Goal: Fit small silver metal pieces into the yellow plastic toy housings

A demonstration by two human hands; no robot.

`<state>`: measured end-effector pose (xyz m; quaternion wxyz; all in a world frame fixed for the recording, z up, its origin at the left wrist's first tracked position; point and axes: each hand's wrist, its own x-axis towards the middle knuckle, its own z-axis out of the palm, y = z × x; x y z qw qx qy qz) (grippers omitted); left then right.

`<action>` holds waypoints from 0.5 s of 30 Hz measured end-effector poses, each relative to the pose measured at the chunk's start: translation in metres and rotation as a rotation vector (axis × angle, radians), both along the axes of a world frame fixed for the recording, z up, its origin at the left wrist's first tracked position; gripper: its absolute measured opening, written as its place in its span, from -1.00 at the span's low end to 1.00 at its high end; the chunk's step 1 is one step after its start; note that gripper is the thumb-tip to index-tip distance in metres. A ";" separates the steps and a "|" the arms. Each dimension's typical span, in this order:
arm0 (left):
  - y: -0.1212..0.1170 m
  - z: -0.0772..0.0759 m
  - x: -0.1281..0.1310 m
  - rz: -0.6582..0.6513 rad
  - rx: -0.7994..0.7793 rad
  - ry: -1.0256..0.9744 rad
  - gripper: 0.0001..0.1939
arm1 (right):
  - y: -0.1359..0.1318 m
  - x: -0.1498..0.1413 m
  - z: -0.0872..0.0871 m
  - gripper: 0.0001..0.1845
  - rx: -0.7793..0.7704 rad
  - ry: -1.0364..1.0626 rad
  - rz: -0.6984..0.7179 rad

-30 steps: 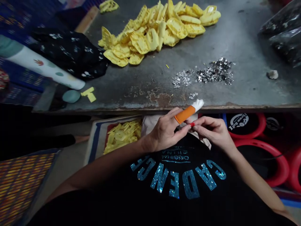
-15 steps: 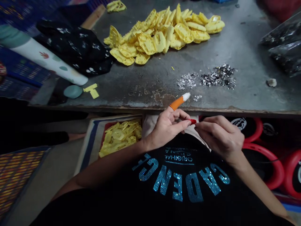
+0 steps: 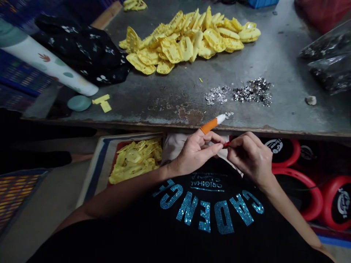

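Note:
A small red piece (image 3: 226,145) sits between my two hands, just below the table's front edge. My left hand (image 3: 196,151) pinches it with thumb and fingers, and its index finger, in an orange and white finger cover (image 3: 212,124), points out over the table edge. On the piece's other end, the closed fingertips of my right hand (image 3: 250,155) meet it; whether they grip the red piece or something tiny is hidden. Beyond the finger cover lie small silvery metal pieces (image 3: 218,95) and a larger pile of darker shiny ones (image 3: 253,91).
Yellow plastic shells (image 3: 189,40) are heaped across the grey table (image 3: 290,73). At left are a patterned tumbler (image 3: 55,65), black cloth (image 3: 90,51) and yellow strips (image 3: 102,102). Clear bags (image 3: 329,65) lie right. A bin of yellow parts (image 3: 137,160) and red-rimmed discs (image 3: 298,193) sit below.
My right hand has moved left and closer to my left hand, covering more of the red piece. The view has shifted slightly; the piles look the same.

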<state>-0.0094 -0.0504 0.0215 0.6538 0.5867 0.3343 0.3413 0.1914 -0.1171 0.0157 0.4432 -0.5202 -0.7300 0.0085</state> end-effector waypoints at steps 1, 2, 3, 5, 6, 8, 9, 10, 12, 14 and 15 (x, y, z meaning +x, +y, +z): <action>0.001 0.000 0.000 -0.010 -0.007 -0.023 -0.79 | -0.001 0.002 0.001 -0.83 -0.030 0.074 0.033; 0.002 -0.001 0.000 -0.016 -0.013 -0.047 -0.77 | -0.003 0.005 0.002 -0.82 -0.059 0.147 0.060; 0.004 -0.002 0.000 -0.020 -0.021 -0.071 -0.74 | -0.004 0.008 0.003 -0.81 -0.080 0.210 0.076; 0.005 -0.004 0.001 -0.012 -0.039 -0.112 -0.68 | -0.007 0.012 0.005 -0.82 -0.094 0.272 0.074; 0.005 -0.005 0.001 -0.006 -0.048 -0.127 -0.65 | -0.007 0.013 0.006 -0.84 -0.091 0.265 0.074; 0.004 -0.004 0.002 0.001 -0.053 -0.141 -0.59 | -0.008 0.013 0.007 -0.87 -0.083 0.198 0.090; 0.003 -0.004 0.002 0.005 -0.044 -0.139 -0.56 | -0.007 0.012 0.007 -0.86 -0.084 0.156 0.099; 0.002 -0.003 0.002 0.009 -0.025 -0.131 -0.55 | -0.007 0.010 0.007 -0.84 -0.090 0.120 0.104; 0.000 -0.003 0.001 0.009 0.029 -0.100 -0.63 | -0.005 0.007 0.008 -0.84 -0.103 0.078 0.094; -0.001 -0.003 -0.001 0.006 0.103 -0.062 -0.76 | -0.004 0.005 0.007 -0.88 -0.102 0.062 0.078; -0.002 -0.003 -0.002 0.005 0.146 -0.044 -0.81 | -0.003 0.005 0.006 -0.89 -0.096 0.051 0.070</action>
